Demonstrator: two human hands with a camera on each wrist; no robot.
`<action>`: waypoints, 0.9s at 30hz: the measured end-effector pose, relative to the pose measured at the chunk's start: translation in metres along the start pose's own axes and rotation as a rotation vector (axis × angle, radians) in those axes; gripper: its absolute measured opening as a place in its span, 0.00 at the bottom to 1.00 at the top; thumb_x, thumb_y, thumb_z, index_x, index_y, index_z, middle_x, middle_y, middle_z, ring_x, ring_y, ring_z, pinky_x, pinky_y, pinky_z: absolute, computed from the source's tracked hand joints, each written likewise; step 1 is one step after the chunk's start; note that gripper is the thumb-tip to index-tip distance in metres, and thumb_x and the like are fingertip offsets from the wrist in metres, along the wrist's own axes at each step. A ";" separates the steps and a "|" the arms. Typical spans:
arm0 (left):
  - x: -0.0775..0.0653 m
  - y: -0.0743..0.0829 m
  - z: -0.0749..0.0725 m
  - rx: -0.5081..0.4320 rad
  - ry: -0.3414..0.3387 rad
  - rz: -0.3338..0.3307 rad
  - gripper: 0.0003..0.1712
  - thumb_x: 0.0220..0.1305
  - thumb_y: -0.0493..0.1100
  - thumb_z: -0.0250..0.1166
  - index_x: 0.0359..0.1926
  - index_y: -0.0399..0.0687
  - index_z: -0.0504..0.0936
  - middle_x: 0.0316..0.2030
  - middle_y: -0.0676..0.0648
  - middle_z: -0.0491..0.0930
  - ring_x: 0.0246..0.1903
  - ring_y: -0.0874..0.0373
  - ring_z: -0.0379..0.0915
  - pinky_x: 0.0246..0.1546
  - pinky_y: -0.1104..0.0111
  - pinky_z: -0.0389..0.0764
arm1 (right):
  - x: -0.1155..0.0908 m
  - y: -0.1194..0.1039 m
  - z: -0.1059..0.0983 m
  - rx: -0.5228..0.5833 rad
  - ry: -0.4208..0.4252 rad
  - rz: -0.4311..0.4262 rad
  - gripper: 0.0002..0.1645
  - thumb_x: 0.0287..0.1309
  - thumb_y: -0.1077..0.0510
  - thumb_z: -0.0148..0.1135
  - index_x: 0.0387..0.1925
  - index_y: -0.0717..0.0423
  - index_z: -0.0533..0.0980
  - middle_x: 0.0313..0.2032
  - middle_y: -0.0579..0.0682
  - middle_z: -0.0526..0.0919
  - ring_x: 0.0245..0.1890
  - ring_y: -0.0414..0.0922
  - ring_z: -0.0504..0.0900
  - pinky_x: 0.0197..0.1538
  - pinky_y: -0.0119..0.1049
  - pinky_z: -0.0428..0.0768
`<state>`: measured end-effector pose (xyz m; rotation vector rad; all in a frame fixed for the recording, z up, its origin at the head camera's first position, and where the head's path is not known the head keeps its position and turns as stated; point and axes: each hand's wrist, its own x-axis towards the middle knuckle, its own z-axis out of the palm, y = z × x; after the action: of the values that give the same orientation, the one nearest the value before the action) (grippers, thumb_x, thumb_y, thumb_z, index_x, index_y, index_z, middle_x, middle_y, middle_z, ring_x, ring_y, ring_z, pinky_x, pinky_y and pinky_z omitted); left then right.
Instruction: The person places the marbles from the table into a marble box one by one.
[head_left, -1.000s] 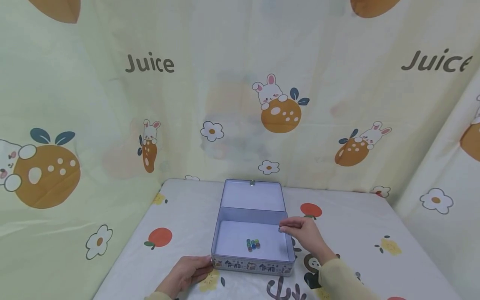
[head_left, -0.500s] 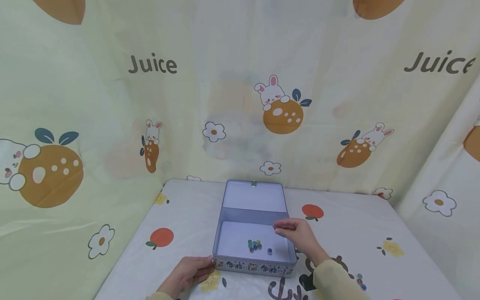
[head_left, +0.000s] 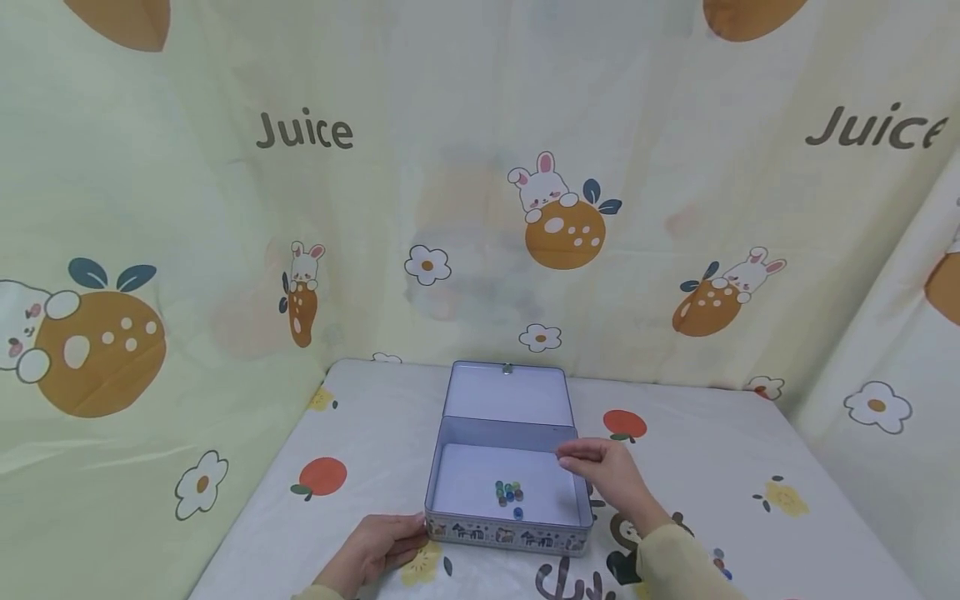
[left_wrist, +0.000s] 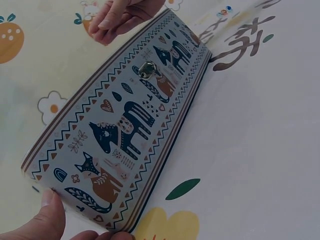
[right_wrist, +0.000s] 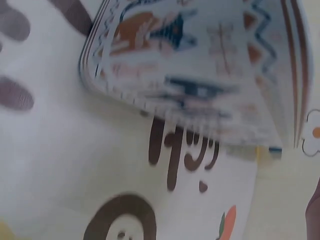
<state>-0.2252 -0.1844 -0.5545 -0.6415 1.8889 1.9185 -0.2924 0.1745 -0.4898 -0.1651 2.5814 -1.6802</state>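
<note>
An open tin box (head_left: pixel 510 537) with animal-patterned walls stands on the table, its lid (head_left: pixel 507 393) tipped back. Inside, several small glass marbles (head_left: pixel 507 492) sit in a cluster, and a single blue marble (head_left: pixel 518 513) lies near the front wall. My left hand (head_left: pixel 377 546) holds the box's front left corner, the thumb (left_wrist: pixel 48 207) against the side and fingertips low down. Over the right rim hovers my right hand (head_left: pixel 611 475), fingers fairly straight and nothing visible in them. In the right wrist view the box wall (right_wrist: pixel 200 65) is blurred.
Several loose marbles (head_left: pixel 721 563) lie on the table right of the box, beside my right sleeve (head_left: pixel 678 567). A printed cloth (head_left: pixel 382 433) covers the table. Printed curtains (head_left: pixel 465 208) hang behind and at both sides.
A blue marble has left my right hand and rolled leftward along the box floor, near the front wall. The right hand has shifted slightly; the left hand keeps its place.
</note>
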 end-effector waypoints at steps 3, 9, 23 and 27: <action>0.000 -0.001 0.001 0.008 0.000 0.004 0.21 0.66 0.43 0.71 0.53 0.30 0.83 0.41 0.38 0.90 0.40 0.52 0.89 0.45 0.60 0.90 | -0.004 0.007 -0.015 -0.016 0.009 -0.002 0.17 0.62 0.61 0.71 0.52 0.61 0.84 0.48 0.55 0.90 0.47 0.42 0.89 0.51 0.34 0.89; 0.000 -0.001 0.001 0.018 -0.002 0.012 0.22 0.65 0.44 0.72 0.53 0.31 0.83 0.42 0.38 0.90 0.40 0.52 0.89 0.45 0.60 0.90 | -0.021 0.031 -0.064 -0.081 0.045 0.010 0.22 0.64 0.57 0.71 0.55 0.65 0.82 0.50 0.57 0.89 0.42 0.30 0.86 0.50 0.30 0.88; -0.003 0.002 0.000 0.018 -0.002 0.000 0.22 0.66 0.43 0.71 0.54 0.30 0.82 0.43 0.37 0.90 0.41 0.52 0.89 0.46 0.59 0.90 | -0.063 0.099 -0.169 -0.272 0.075 0.192 0.32 0.65 0.45 0.69 0.59 0.64 0.79 0.51 0.52 0.90 0.38 0.17 0.79 0.45 0.27 0.87; -0.003 0.001 0.001 0.017 -0.001 -0.002 0.23 0.66 0.43 0.71 0.54 0.30 0.82 0.43 0.37 0.89 0.41 0.51 0.89 0.47 0.59 0.90 | -0.065 0.114 -0.173 -0.292 0.060 0.221 0.28 0.63 0.48 0.71 0.56 0.64 0.81 0.50 0.56 0.90 0.38 0.22 0.82 0.46 0.34 0.89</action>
<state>-0.2236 -0.1837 -0.5523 -0.6370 1.9017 1.8988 -0.2532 0.3852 -0.5249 0.1563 2.7562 -1.2504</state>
